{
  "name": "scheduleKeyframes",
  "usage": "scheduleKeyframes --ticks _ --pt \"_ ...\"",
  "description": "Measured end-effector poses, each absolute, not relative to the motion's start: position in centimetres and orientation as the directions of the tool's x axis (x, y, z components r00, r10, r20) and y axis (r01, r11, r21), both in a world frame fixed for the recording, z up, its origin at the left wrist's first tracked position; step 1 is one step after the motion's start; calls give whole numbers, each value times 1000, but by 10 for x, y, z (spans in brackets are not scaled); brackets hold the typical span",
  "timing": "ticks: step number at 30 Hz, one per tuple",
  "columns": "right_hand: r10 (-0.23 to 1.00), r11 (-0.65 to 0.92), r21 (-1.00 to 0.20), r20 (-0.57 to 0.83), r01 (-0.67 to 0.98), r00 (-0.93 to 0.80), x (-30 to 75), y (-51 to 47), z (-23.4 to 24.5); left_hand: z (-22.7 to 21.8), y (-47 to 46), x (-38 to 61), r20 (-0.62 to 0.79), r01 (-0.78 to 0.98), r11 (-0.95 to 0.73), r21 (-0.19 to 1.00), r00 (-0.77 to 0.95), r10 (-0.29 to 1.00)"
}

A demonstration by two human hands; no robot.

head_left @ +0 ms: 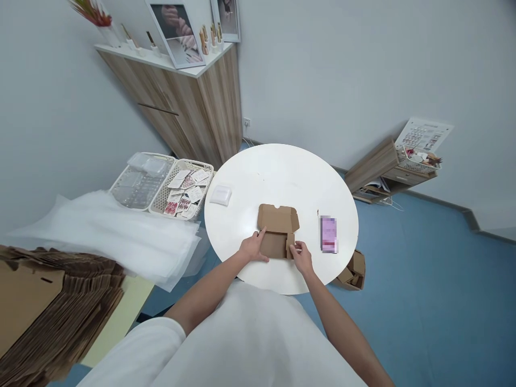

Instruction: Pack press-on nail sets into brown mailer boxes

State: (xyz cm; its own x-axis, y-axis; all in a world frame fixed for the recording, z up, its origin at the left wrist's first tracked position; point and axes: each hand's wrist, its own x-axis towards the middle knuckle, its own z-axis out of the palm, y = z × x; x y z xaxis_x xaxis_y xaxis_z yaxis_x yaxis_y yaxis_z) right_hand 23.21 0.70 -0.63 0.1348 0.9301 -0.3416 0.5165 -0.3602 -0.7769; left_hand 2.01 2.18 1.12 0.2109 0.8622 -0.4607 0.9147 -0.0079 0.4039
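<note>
A small brown cardboard box (274,245) lies unfolded at the front of the round white table (278,172). Its lid (276,219) is raised and tilts toward the far side. My left hand (253,247) holds the box's left side, thumb at the upper corner and fingers along the lower one. At the right end, the fingers of my right hand (302,258) are closed on the folded side flap (290,245). The box's inside shows bare cardboard. Right of the box lies a pinkish-purple packet (329,235), blurred out. A clear-white flat packet (221,194) rests at the table's left.
Left of the table stand two white baskets, one with printed cards (185,196), one with clear plastic cases (141,183). White plastic sheets (133,236) and stacked flat cardboard (60,312) lie nearer. A carton (357,271) sits on the floor at right. A wooden cabinet (217,107) stands behind.
</note>
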Motion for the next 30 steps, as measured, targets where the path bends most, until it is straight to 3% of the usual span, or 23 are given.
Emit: scheduleKeyframes --ticks 8,13,17,21,24,30 --pt "890 -403 -540 -418 739 181 233 26 -7 5 10 16 -400 854 49 517 191 897" --pt "881 -412 -486 -427 770 203 233 23 -11 -13 -11 11 -286 733 135 667 85 954" --pt "890 -403 -473 -404 783 214 234 19 -17 -21 -16 14 -271 677 139 722 92 958" --pt "901 -398 -497 -369 771 228 241 20 -19 -21 -8 22 -266 638 134 758 115 957" --pt "905 -398 -593 -377 700 195 249 23 -16 -21 -1 28 -270 608 156 778 101 957" --pt "896 -430 -716 -412 550 163 264 12 -15 -23 -4 36 -270 598 253 760 -64 961"
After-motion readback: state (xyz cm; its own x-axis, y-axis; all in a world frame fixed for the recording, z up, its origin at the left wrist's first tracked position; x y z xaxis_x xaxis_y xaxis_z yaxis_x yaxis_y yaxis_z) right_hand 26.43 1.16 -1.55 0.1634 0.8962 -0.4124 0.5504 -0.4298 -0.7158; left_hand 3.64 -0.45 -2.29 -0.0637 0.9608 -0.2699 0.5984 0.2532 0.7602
